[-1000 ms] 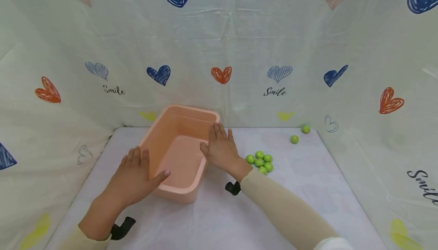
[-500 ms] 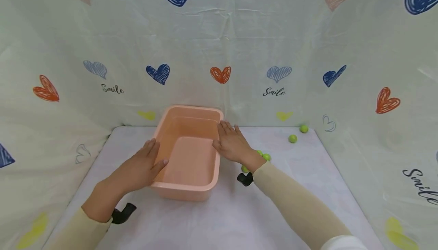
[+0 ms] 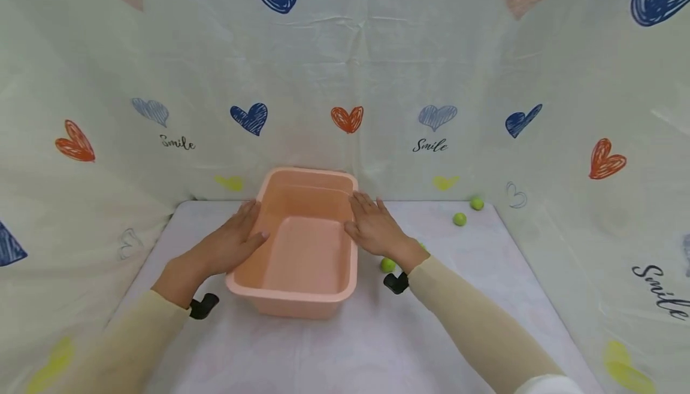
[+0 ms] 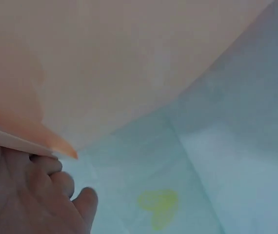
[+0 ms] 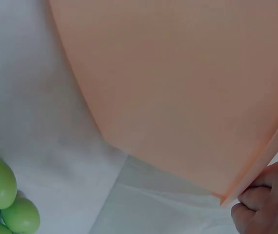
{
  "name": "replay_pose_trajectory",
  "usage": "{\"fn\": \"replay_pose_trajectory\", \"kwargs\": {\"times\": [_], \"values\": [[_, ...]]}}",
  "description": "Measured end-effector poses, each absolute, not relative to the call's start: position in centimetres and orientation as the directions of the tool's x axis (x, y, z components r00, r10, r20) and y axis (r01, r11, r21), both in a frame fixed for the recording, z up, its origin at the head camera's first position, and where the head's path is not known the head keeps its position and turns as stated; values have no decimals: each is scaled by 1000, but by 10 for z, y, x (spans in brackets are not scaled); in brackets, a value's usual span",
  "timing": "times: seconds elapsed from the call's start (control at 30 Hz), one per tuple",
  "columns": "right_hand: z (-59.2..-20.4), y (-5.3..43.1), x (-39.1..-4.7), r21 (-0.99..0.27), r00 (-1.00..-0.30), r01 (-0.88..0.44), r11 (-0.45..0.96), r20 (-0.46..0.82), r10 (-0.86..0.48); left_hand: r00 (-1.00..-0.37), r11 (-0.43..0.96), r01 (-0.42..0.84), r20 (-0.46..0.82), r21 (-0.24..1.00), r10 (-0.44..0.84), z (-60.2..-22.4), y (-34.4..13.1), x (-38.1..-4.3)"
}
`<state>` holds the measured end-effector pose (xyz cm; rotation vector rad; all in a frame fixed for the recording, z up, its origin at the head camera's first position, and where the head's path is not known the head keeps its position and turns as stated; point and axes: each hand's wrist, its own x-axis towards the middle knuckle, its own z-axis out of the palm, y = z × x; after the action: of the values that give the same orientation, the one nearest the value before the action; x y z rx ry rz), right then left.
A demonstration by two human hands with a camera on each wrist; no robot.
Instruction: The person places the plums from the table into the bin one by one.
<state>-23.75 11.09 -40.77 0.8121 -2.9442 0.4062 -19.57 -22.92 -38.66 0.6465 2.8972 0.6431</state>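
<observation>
In the head view a peach-pink rectangular plastic tub [image 3: 309, 256] stands on the table with nothing inside it. Along its left rim lies my left hand [image 3: 223, 244], fingers straight, thumb over the inner side. My right hand [image 3: 377, 226] rests on the right rim in much the same way, fingertips near the far corner. From the left wrist, the fingers [image 4: 63, 183] show under the rim's edge. The right wrist view has fingers [image 5: 256, 197] close against the rim, outside the tub's wall [image 5: 178, 97].
Small green round fruits [image 5: 19, 214] lie close to the tub's right side, partly hidden by my right wrist in the head view. Two more fruits [image 3: 460, 219] sit at the table's back right. A white curtain [image 3: 388, 82] printed with hearts rises behind the table [image 3: 458, 298].
The tub has shifted slightly right and turned straighter to the table's edge. Both hands have moved right with it, the left also forward, and my right wrist now covers more of the fruits.
</observation>
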Motion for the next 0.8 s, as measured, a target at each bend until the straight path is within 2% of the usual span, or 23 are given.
{"fn": "replay_pose_trajectory", "kwargs": {"times": [0.33,0.63,0.8], "values": [[-409,125,-234,-224,-827,-563,796,139,-545,-929,817,342,36,464,368,-404,-214,-166],[-407,138,-213,-73,-811,-574,816,185,-554,-934,878,353,79,322,347,-399,-191,-132],[-409,141,-202,-94,-816,-571,815,176,-551,-937,914,349,61,206,344,-392,-185,-125]]}}
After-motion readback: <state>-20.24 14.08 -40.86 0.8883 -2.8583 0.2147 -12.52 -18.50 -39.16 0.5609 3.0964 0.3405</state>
